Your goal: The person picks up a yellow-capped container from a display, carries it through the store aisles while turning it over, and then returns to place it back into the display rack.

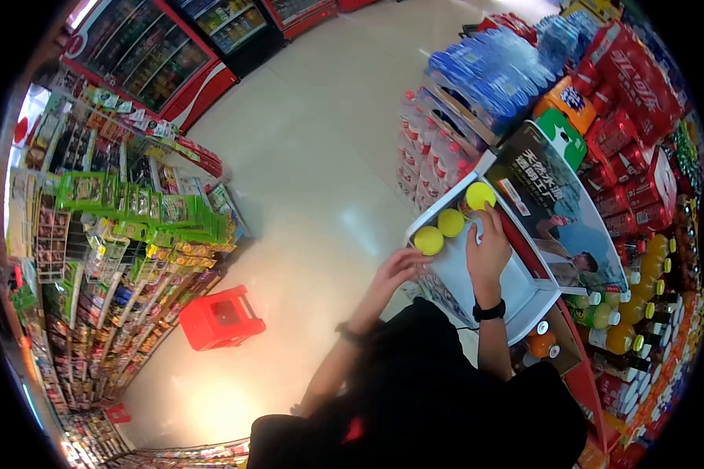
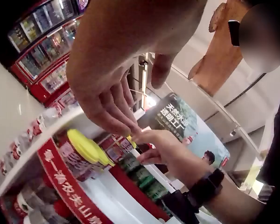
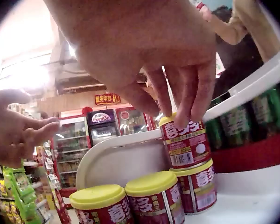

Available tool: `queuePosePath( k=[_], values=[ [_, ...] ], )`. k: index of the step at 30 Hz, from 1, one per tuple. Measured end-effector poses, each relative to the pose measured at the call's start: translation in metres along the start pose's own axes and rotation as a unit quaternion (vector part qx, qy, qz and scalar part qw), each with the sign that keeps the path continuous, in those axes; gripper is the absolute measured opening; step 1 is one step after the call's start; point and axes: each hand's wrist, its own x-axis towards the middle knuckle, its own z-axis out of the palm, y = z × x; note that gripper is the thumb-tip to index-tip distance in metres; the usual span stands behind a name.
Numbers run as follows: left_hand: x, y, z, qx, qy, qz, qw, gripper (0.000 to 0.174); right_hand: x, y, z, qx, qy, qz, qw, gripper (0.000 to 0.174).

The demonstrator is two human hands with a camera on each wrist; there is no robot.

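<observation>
My right hand (image 1: pixel 489 248) pinches a small red can (image 3: pixel 184 145) by its yellow-lidded top, thumb and fingers at the rim. That can sits on top of another red can (image 3: pixel 198 189) with the same yellow lid. Beside this stack, two more cans, a middle one (image 3: pixel 155 198) and an outer one (image 3: pixel 101 205), stand upright in a row on a white display tray (image 1: pixel 465 270). Near the outer can, my left hand (image 1: pixel 399 268) hovers with fingers loosely extended and holds nothing; in the left wrist view its fingertips overlap the right hand (image 2: pixel 161 147).
A poster board (image 1: pixel 559 207) stands along the tray's right side. Bundled water packs (image 1: pixel 489 74) and bottles in pink wrap (image 1: pixel 430 148) are stacked beyond. A red plastic stool (image 1: pixel 221 316) stands on the floor at left, near snack shelves (image 1: pixel 133 207).
</observation>
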Motion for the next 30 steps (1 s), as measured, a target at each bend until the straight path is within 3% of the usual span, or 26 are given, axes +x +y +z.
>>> queuePosePath(
  k=[2,3,7,8,9,11,12,13,14,16,18,20,23,26,29,30],
  values=[
    [-0.022,-0.007,-0.016,0.028,0.036,0.007,0.999,0.043,0.003,0.006,0.01,-0.001,0.014,0.016,1.0,0.04],
    [-0.021,-0.038,-0.01,-0.047,0.016,0.057,0.997,0.041,0.015,0.005,-0.028,-0.135,0.078,-0.045,0.987,0.041],
    [-0.139,-0.03,-0.108,-0.016,0.124,0.074,0.989,0.037,-0.006,-0.003,0.029,-0.121,0.117,-0.072,0.983,0.045],
    [-0.159,-0.03,-0.123,-0.014,0.153,0.062,0.986,0.036,-0.002,0.016,0.047,-0.11,0.17,-0.128,0.971,0.045],
    [-0.181,-0.029,-0.141,-0.013,0.185,0.054,0.981,0.036,-0.007,-0.007,0.049,-0.078,0.163,-0.147,0.972,0.044],
    [-0.231,-0.041,-0.18,-0.032,0.234,0.116,0.965,0.034,-0.027,-0.077,0.058,-0.007,0.15,-0.143,0.978,0.038],
    [-0.259,-0.044,-0.193,-0.033,0.275,0.135,0.951,0.033,-0.051,-0.143,0.048,0.007,0.071,-0.076,0.995,0.034],
    [-0.287,-0.048,-0.204,-0.044,0.316,0.136,0.938,0.033,-0.064,-0.177,0.06,0.038,0.037,-0.079,0.995,0.032],
    [-0.315,-0.051,-0.215,-0.051,0.355,0.138,0.923,0.033,-0.062,-0.173,0.102,0.115,0.067,-0.204,0.97,0.028],
    [-0.367,-0.07,-0.244,-0.085,0.406,0.171,0.894,0.034,-0.105,-0.256,0.131,0.096,-0.03,-0.237,0.966,0.026],
    [-0.424,-0.082,-0.261,-0.032,0.476,0.234,0.847,0.032,-0.15,-0.312,0.187,0.114,-0.064,-0.334,0.933,0.019],
    [-0.477,-0.082,-0.269,-0.048,0.542,0.255,0.8,0.03,-0.209,-0.377,0.225,0.099,-0.167,-0.347,0.918,0.021],
    [-0.555,-0.072,-0.284,-0.141,0.624,0.238,0.731,0.029,-0.308,-0.469,0.258,0.13,-0.317,-0.409,0.845,0.02],
    [-0.619,-0.073,-0.319,-0.18,0.687,0.215,0.67,0.029,-0.409,-0.54,0.294,0.123,-0.415,-0.521,0.735,0.02],
    [-0.678,-0.118,-0.384,-0.177,0.683,0.292,0.646,0.027,-0.505,-0.609,0.326,0.123,-0.478,-0.599,0.631,0.018],
    [-0.693,-0.144,-0.412,-0.278,0.635,0.399,0.6,0.025,-0.538,-0.632,0.336,0.121,-0.488,-0.61,0.613,0.018]
  ],
)
